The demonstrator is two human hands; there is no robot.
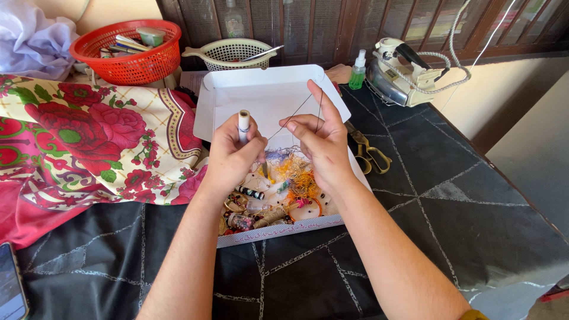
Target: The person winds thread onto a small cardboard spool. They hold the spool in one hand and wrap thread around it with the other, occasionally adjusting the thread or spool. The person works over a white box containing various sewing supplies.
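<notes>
White cardboard forms the open box that lies in the middle of the dark, chalk-lined surface, and both hands hover over its near half. The left hand is clenched around a small white spool, which stands upright out of the top of the fist. A thin dark thread runs from beside that spool up and across to the right hand, which pinches it between thumb and fingers, the forefinger raised with the thread looped over it. Below the hands, inside the box, lies a tangle of orange and yellow threads with bobbins, beads and small rings. Just right of the box rests a pair of brass-handled scissors. Beyond the box's far right corner stand a green spray bottle and an electric iron. Behind the box are a cream basket and a red basket; to the box's left spreads a rose-printed cloth.
</notes>
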